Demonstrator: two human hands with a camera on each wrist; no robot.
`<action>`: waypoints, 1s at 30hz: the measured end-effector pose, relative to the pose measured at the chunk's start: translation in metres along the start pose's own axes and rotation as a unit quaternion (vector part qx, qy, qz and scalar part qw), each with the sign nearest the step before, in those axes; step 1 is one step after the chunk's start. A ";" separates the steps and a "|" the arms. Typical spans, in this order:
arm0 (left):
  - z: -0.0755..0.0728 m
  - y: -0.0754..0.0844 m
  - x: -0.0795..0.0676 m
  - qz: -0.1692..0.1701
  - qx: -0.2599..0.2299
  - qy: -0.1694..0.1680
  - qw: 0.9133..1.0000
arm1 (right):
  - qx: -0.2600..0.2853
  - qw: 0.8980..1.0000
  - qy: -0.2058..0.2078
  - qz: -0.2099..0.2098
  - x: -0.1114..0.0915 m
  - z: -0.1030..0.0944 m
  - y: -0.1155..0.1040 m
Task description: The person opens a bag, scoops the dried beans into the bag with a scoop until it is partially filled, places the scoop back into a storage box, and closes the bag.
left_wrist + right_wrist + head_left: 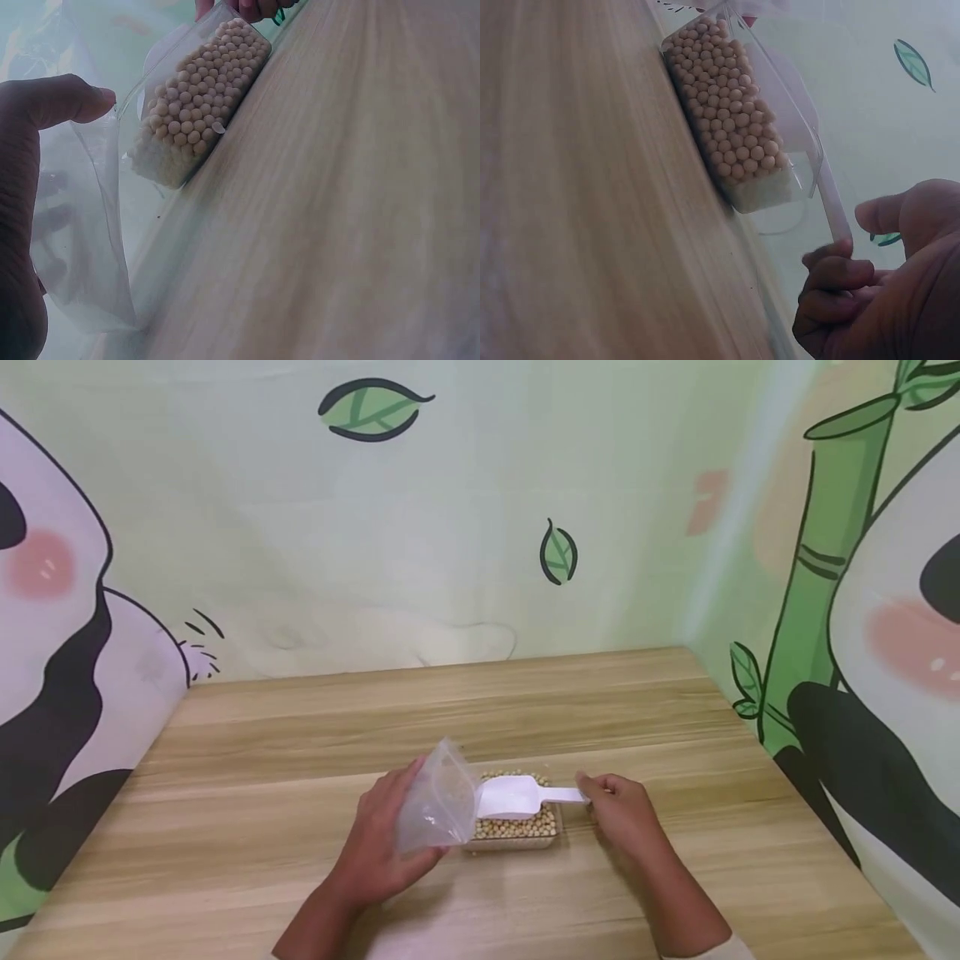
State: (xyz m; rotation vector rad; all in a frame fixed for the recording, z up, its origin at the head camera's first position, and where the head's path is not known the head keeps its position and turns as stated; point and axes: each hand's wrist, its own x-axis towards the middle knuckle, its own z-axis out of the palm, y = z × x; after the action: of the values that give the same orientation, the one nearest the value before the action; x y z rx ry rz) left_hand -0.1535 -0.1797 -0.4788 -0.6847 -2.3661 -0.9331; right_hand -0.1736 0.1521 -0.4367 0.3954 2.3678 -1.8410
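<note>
My left hand (pixel 382 847) grips a clear plastic bag (pixel 433 810), tilted with its mouth toward the right. In the left wrist view the thumb presses on the bag (pixel 82 247) near its edge. The handle end of a white plastic scoop (pixel 510 797) is in the fingers of my right hand (pixel 624 814). Its blade lies level over a clear rectangular box (pixel 517 843), with the front edge right at the bag's mouth. Round tan beans (pixel 727 112) fill much of the box. No beans show on the scoop in the head view.
The box stands on a wood-grain table (pixel 300 743), close in front of both hands. Behind the table hangs a pale green backdrop (pixel 450 543) printed with leaves, pandas and bamboo. The table's right edge runs along the printed cloth.
</note>
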 end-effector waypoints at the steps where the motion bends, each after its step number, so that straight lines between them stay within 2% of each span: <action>1: -0.001 0.000 -0.001 -0.002 -0.001 -0.001 1.000 | 0.014 1.000 -0.017 0.006 0.000 0.000 0.000; 6: -0.002 0.001 -0.001 -0.010 -0.002 0.000 1.000 | 0.080 0.991 -0.097 0.038 0.002 -0.002 0.002; 10: -0.001 0.001 -0.001 -0.014 -0.012 0.009 1.000 | 0.126 0.979 -0.153 0.052 0.006 -0.008 0.005; 14: 0.000 0.000 -0.001 -0.023 -0.022 0.010 0.999 | 0.165 0.968 -0.186 0.046 0.008 -0.010 0.009; 17: 0.002 0.000 -0.001 -0.030 -0.025 0.005 0.999 | 0.187 0.965 -0.181 0.040 0.009 -0.010 0.008; 20: 0.003 0.000 -0.002 -0.030 -0.026 0.000 0.999 | 0.207 0.965 -0.158 0.034 0.008 -0.009 0.007; 26: 0.005 -0.001 -0.001 -0.010 -0.026 -0.006 1.000 | 0.246 0.964 -0.101 0.019 0.003 -0.004 0.001; 30: 0.004 -0.001 0.000 -0.006 -0.023 -0.011 1.000 | 0.256 0.963 -0.082 0.006 -0.001 -0.003 -0.002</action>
State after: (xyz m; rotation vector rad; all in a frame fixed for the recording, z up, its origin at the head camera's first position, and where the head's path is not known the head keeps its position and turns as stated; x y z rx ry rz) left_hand -0.1548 -0.1770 -0.4820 -0.7025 -2.3778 -0.9930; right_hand -0.1731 0.1540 -0.4341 0.2833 1.7580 -2.3658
